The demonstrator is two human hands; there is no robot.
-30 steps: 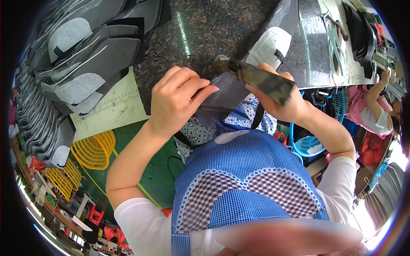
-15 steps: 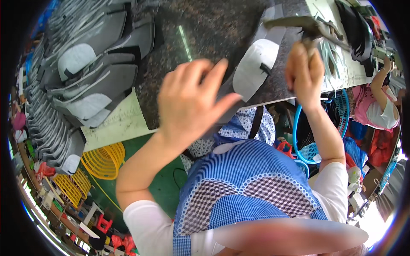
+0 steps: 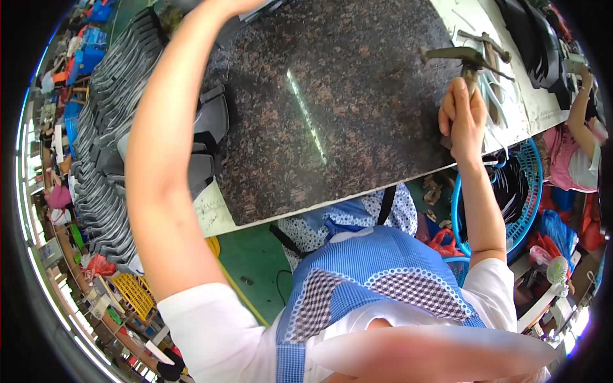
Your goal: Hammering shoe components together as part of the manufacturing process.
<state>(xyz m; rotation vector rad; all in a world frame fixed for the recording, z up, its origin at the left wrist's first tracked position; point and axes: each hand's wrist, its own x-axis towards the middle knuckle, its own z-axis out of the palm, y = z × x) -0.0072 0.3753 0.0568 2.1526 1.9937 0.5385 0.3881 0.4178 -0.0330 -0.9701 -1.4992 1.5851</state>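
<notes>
My right hand [image 3: 464, 118] is wrapped round the handle of a hammer [image 3: 469, 56] with a long curved metal head. It holds the hammer over the right edge of a speckled dark stone slab [image 3: 345, 96]. My left arm reaches to the far left, and my left hand [image 3: 237, 5] is cut off by the top edge, so its fingers are hidden. Close by that hand show the edges of some grey pieces [image 3: 258, 11]. More grey curved pieces [image 3: 214, 118] lie at the slab's left side, partly behind my forearm.
A long row of stacked grey pieces [image 3: 105, 191] runs along the left. On the white board at right lie another tool with a wooden handle [image 3: 491, 83] and pale strips. Black pieces [image 3: 530, 45] are heaped beyond. A blue basket [image 3: 537, 172] stands below; a co-worker [image 3: 562, 156] is at far right.
My left hand has swung from the slab's near edge to the far left. The grey piece with the white patch has left the slab. My right hand moved slightly right with the hammer.
</notes>
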